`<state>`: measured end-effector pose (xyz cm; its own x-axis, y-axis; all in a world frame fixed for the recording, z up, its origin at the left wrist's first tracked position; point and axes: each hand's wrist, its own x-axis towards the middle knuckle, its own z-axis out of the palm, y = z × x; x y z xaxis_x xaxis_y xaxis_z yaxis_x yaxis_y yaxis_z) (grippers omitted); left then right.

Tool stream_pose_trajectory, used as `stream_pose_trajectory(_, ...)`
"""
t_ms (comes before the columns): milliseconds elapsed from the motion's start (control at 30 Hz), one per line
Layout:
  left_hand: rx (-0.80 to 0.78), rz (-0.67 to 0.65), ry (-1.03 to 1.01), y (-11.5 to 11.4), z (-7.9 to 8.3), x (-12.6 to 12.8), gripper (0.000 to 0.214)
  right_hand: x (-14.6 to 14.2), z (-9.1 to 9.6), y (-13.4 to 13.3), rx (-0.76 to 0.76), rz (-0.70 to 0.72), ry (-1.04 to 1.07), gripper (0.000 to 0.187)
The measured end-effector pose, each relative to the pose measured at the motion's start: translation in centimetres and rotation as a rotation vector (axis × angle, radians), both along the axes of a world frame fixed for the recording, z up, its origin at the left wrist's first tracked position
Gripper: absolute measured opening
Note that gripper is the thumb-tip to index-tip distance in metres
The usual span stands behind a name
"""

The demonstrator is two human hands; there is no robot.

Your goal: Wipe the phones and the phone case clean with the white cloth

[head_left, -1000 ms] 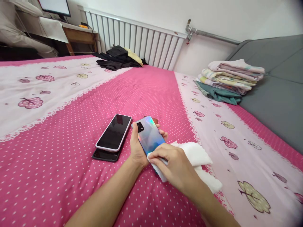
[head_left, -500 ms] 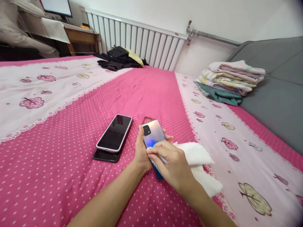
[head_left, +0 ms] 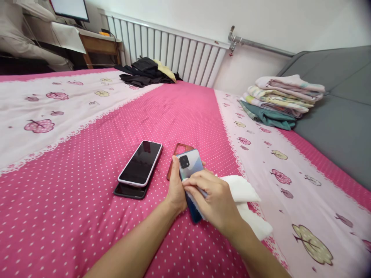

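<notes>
My left hand (head_left: pixel 176 187) is closed around a smartphone (head_left: pixel 194 159), its shiny silver-blue back and square camera block facing up. Over the phone's lower half, my right hand (head_left: pixel 213 195) pinches a white wipe; a bit of the wipe shows at the fingertips against the phone's edge. More white cloth or tissue (head_left: pixel 242 189) lies behind that hand, and I cannot tell whether it is the same piece. A reddish-brown phone case (head_left: pixel 171 166) rests on the bed, partly hidden by the left hand and phone.
Left of my hands, a white-edged phone (head_left: pixel 141 162) lies on a black phone (head_left: pixel 130 191). Folded cloths (head_left: pixel 282 96) are stacked by the grey headboard (head_left: pixel 342 81). Dark clothes (head_left: pixel 145 73) lie near the radiator (head_left: pixel 165 42). A person (head_left: pixel 20 38) sits at a desk, far left.
The phone has tilted and shifted slightly right and down, so its bright reflection is gone. More of the reddish-brown case shows. Both hands keep their hold.
</notes>
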<state>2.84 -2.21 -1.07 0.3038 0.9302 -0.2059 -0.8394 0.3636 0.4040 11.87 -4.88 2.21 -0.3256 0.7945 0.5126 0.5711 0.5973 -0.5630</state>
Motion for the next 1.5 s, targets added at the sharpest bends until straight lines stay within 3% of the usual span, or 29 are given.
stream_pose_trajectory(133, 0.053, -0.004, -0.043, 0.0, 0.0, 0.1, 0.066, 0.7, 0.3, 0.3, -0.034, -0.1, 0.003, 0.014)
stream_pose_trajectory(333, 0.049, 0.055, -0.098, -0.1, 0.1, 0.4, 0.053, 1.2, -0.3, 1.1, 0.08, -0.287, 0.057, 0.013)
stream_pose_trajectory(533, 0.034, 0.058, -0.125, -0.2, -0.2, 0.4, 0.049, 0.1, -0.4, 0.5, 0.104, -0.089, 0.079, 0.015)
stream_pose_trajectory(667, 0.014, -0.017, -0.089, 0.0, -0.1, 0.0, 0.062, 0.1, -0.1, 0.1, 0.051, -0.006, -0.009, 0.015)
stream_pose_trajectory(800, 0.036, -0.099, -0.119, 0.2, 0.3, -0.5, 0.075, 1.0, 0.3, 0.4, 0.032, -0.144, -0.077, 0.015)
stream_pose_trajectory(933, 0.061, -0.082, -0.143, 0.1, 0.3, -0.2, 0.062, 1.3, 0.2, 0.9, 0.147, -0.302, -0.05, 0.014)
stream_pose_trajectory(1067, 0.035, -0.053, -0.138, 0.0, -0.3, 0.2, 0.05, 0.4, -0.1, 0.5, 0.133, -0.163, 0.018, 0.014)
stream_pose_trajectory(1200, -0.007, -0.108, -0.093, 0.2, -0.5, -0.1, 0.062, 0.2, 0.1, -0.1, 0.007, -0.031, -0.052, 0.015)
stream_pose_trajectory(1333, 0.048, -0.157, -0.085, 0.4, -0.1, -0.7, 0.077, 1.0, 0.6, -0.1, -0.068, -0.097, -0.131, 0.016)
stream_pose_trajectory(1500, 0.078, -0.166, -0.149, 0.2, 0.2, -0.6, 0.066, 1.4, 0.6, 0.3, 0.122, -0.264, -0.058, 0.015)
